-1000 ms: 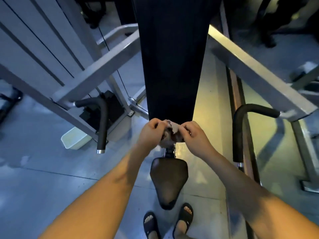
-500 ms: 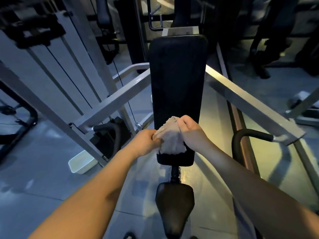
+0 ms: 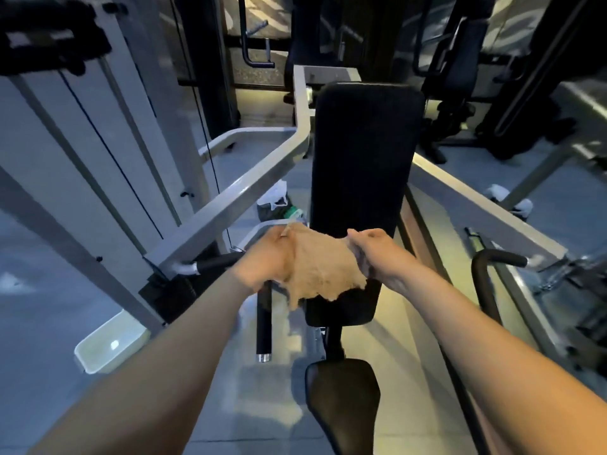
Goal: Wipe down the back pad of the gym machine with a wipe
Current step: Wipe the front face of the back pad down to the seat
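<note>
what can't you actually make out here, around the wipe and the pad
Head view only.
Back pad: its lower middle is hidden behind the wipe and both hands.
Whether the wipe touches the pad: not decidable from this angle.
Left hand and right hand: fingertips hidden, curled into the wipe they grip.
Seat: near end cut off by the bottom edge.

The wipe [image 3: 320, 267] hides part of the back pad [image 3: 364, 159], and the seat [image 3: 341, 405] runs off the bottom edge.
</note>
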`<state>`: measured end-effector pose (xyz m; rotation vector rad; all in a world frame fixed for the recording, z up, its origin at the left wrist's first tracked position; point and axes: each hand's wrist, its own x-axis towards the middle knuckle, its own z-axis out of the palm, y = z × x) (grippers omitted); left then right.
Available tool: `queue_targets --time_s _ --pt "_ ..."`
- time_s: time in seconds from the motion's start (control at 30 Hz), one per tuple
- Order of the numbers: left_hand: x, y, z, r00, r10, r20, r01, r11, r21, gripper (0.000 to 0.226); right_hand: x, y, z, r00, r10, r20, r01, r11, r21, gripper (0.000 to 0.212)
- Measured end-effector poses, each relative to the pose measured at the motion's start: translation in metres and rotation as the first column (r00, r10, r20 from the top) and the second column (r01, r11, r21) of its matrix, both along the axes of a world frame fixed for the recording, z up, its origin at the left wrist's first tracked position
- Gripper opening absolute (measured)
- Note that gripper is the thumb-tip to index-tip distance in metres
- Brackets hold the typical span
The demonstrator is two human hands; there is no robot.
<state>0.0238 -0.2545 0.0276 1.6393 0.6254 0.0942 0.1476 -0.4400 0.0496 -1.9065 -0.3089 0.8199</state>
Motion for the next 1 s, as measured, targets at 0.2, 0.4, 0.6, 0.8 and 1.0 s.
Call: queue_targets --time_s 0.2,0.4,0.6,0.8,1.0 --pt "-0.049 0.081 0.015 0.996 0.084 -0.020 -0.083 0.995 0.050 0.026 -0.041 0.054 0.011 0.993 0.058 -0.107 -0.054 0.998 0.043 0.054" --pt "-0.076 0.125 0.028 0.944 -0.242 -0.223 0.308 0.889 0.339 0.054 -0.067 0.105 0.000 0.924 0.298 0.239 -0.257 0.948 -0.188 0.040" --pt "-0.073 0.177 0.008 0.974 -0.108 -0.197 0.192 0.856 0.480 0.014 -0.056 0.146 -0.027 0.815 0.399 0.419 -0.302 0.911 -0.279 0.012" --pt "-0.069 0.226 -0.006 0.985 0.121 -0.123 -0.064 0.917 0.393 0.028 -0.042 0.214 -0.050 0.905 0.325 0.275 -0.304 0.945 -0.116 0.018" --pt "-0.010 0.274 -0.002 0.954 0.278 -0.111 -0.185 0.837 0.514 0.022 -0.016 0.281 -0.073 0.988 0.155 0.002 -0.154 0.982 0.109 0.009"
